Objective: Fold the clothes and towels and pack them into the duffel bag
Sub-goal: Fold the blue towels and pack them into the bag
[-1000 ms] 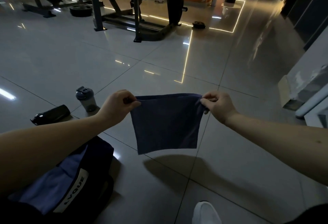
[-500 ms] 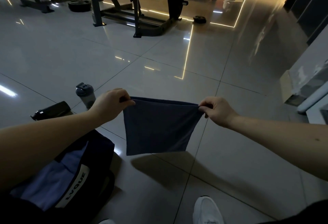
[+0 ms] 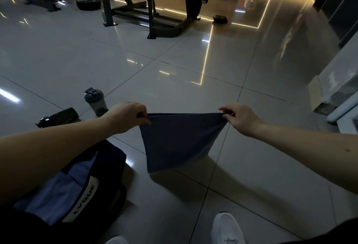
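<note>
We hold the folded towel point(image 3: 177, 141) taut, left hand point(image 3: 126, 117) and right hand point(image 3: 239, 119) pinching its corners, probably to square the next fold.

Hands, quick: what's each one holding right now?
Left hand: closed, pinching one top corner of the dark blue towel.
Right hand: closed, pinching the towel's other top corner.

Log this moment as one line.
step: folding | left hand: pinches towel corner | right hand: pinches other corner | towel: hangs between hands | bag: open, lower left
</note>
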Tool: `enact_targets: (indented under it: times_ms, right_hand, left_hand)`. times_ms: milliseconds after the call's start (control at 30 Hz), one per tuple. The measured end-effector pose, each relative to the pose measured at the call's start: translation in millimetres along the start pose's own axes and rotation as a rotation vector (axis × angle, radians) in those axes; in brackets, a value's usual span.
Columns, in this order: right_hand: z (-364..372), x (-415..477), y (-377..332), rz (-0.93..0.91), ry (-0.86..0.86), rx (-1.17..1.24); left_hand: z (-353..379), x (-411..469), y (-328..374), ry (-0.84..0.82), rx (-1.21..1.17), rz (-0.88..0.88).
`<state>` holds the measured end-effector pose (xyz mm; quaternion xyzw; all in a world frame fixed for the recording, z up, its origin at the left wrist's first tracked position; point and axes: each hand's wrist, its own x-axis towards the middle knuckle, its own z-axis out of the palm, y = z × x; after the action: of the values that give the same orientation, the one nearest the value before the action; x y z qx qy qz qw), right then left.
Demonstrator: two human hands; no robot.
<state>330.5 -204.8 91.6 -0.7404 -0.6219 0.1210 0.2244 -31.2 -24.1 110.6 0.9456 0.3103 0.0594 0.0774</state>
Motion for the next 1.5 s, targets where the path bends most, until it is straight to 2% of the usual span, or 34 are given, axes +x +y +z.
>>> enact_targets:
  times_ms: [100,267,400,533,600,733,900,1100,1267,1367,1500]
  right_hand:
    - [-3.2,1.1,1.8,-0.084,-0.063,-0.158]
    - [-6.5,5.0,1.6,-0.083,-0.092,-0.247]
    - [-7.3,7.2,-6.2,-0.010,-0.044,-0.176]
    - [-11.0,9.0,-15.4,0.122,-0.130,0.120]
    - [-13.7,10.4,-16.9,0.130,-0.169,0.206]
    - [-14.5,14.4,-13.5,0.104,-0.193,0.165]
    - [-18.3,21.6,-15.9,0.096,-0.090,0.081]
    - [-31.7,42.0,-18.4,0.086,0.196,0.111]
    - [-32.9,40.7,-15.8,0.038,0.236,0.112]
    - [-26.6,28.6,-8.7,0.021,0.184,0.094]
    - [-9.6,6.8,2.4,0.051,-0.010,0.001]
  left_hand:
    - [2.5,0.7,4.6,-0.024,0.022,0.027]
    - [3.2,4.0,15.8,-0.051,-0.023,-0.036]
    - [1.8,6.5,15.1,-0.063,0.040,-0.014]
    - [1.9,6.8,11.6,-0.029,0.041,-0.066]
    - [1.8,7.3,8.8,-0.019,0.026,-0.088]
    - [-1.1,9.4,8.0,-0.013,-0.022,-0.128]
    - [-2.0,17.6,11.9,-0.001,-0.131,-0.206]
    - [-15.2,36.5,17.7,0.264,-0.288,-0.251]
    - [-16.7,39.9,17.1,0.371,-0.270,-0.163]
    - [-5.3,28.3,16.9,0.320,-0.222,-0.096]
    - [18.3,4.6,19.3,0.073,-0.134,-0.100]
